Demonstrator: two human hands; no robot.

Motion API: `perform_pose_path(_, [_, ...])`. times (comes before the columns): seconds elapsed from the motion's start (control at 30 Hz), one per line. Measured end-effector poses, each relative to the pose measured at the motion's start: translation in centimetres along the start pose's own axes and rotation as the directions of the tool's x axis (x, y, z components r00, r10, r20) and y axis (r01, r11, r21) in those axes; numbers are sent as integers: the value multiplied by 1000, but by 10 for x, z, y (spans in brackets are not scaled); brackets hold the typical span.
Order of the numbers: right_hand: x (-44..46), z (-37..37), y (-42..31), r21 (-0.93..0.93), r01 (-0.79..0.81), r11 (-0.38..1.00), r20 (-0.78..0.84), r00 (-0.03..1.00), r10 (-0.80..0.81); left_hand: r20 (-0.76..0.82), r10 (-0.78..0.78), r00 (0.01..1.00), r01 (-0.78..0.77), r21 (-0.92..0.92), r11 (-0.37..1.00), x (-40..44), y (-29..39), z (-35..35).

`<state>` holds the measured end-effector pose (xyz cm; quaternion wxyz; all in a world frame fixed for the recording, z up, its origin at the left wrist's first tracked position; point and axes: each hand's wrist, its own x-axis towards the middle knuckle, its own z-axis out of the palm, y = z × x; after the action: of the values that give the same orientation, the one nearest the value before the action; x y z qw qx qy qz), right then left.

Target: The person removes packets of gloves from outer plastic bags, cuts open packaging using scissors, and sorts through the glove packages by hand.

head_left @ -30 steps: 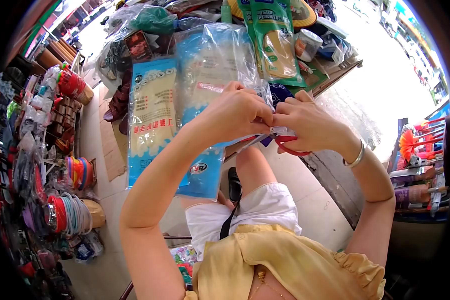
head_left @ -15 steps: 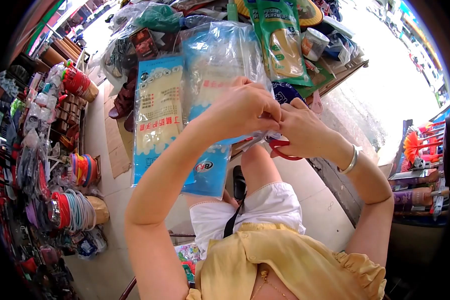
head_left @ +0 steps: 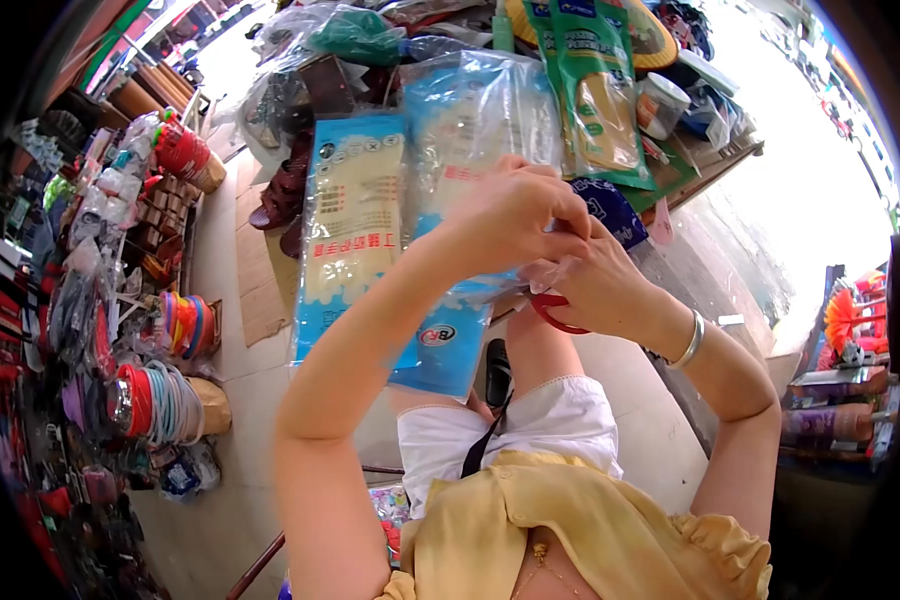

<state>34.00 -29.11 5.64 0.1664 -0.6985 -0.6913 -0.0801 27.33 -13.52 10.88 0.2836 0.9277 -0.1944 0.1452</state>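
Observation:
My left hand (head_left: 530,215) is closed, its fingertips pinched on the crumpled edge of a clear plastic bag (head_left: 545,275). Right beside it, my right hand (head_left: 610,275), with a silver bangle at the wrist, has its fingers bent against the same plastic. A red loop handle (head_left: 560,313), looking like that of scissors, hangs from the right hand; its blades are hidden. Under my left forearm lie packaged rubber gloves: one blue-and-cream pack (head_left: 355,210) and another in a clear wrapper (head_left: 480,110), partly covered by the left hand.
A green glove pack (head_left: 595,100), a white cup (head_left: 660,105) and bagged goods (head_left: 355,38) crowd the table. Cardboard (head_left: 263,275) lies on the floor at left. Shelves hold coiled hoses (head_left: 175,400) and coloured tape rolls (head_left: 188,325). Dusters (head_left: 850,315) stand at right.
The whole view has shifted, so the table goods sit farther right and slightly lower. My hands stay together at the plastic, and the red handle has tilted a little.

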Motion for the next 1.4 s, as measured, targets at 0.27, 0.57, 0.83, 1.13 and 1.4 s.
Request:
perform_pose_path(0.27, [9, 10, -6, -70, 60, 996, -140, 988, -69, -131, 21, 991, -28, -54, 998, -3, -9, -3])
perform_pose_path(0.57, [22, 17, -17, -44, -26, 999, -88, 996, 22, -167, 32, 985, -39, -41, 998, 0, -11, 0])
perform_pose_path(0.83, [21, 21, -19, -181, -1, 984, -161, 986, -29, -118, -169, 979, 135, -252, 958, -3, -9, -10])
perform_pose_path(1.13, [-19, -11, -15, -45, -94, 994, -57, 994, 92, -145, -370, 918, 300, -358, 884, -18, -18, -34])
perform_pose_path(1.4, [-73, -48, 1, 103, -307, 946, -95, 944, 316, -134, -354, 926, 297, -324, 898, -24, -12, -40])
